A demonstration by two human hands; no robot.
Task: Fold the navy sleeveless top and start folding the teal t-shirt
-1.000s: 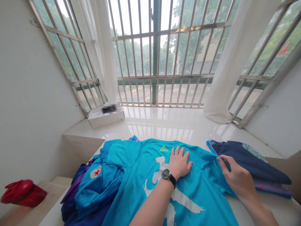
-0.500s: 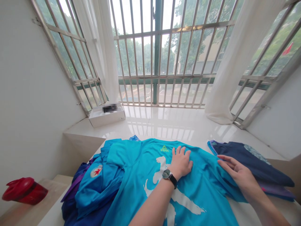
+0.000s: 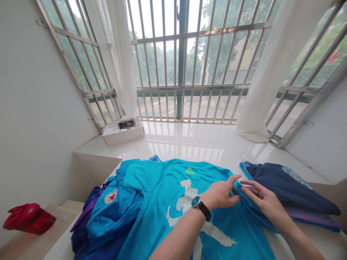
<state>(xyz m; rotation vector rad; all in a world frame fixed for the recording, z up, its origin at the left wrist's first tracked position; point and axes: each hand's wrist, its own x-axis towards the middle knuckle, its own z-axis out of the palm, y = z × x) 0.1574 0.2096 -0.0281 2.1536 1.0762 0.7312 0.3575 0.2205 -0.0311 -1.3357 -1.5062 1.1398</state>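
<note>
A bright blue T-shirt [image 3: 157, 195] with a white brush-stroke figure and a yellow-green PEAK logo lies spread in front of me. My left hand [image 3: 222, 192], with a dark-strapped watch at the wrist, is over its right shoulder area. The index finger and thumb of this hand are apart, close against a raised fold of cloth. My right hand [image 3: 261, 198] pinches the right sleeve [image 3: 251, 207] between thumb and fingers, just beside the left fingertips. Part of the sleeve is hidden behind the right hand.
Crumpled blue and purple clothes [image 3: 108, 216] lie at the left. Folded dark clothes [image 3: 287, 187] are stacked at the right. A white box [image 3: 124, 135] stands on the sill [image 3: 187, 139] by barred windows. A red lidded container [image 3: 29, 218] sits lower left.
My left hand has lifted off the shirt's chest and moved right to the sleeve. My right hand has shifted left, drawing the sleeve inward and bunching it up.
</note>
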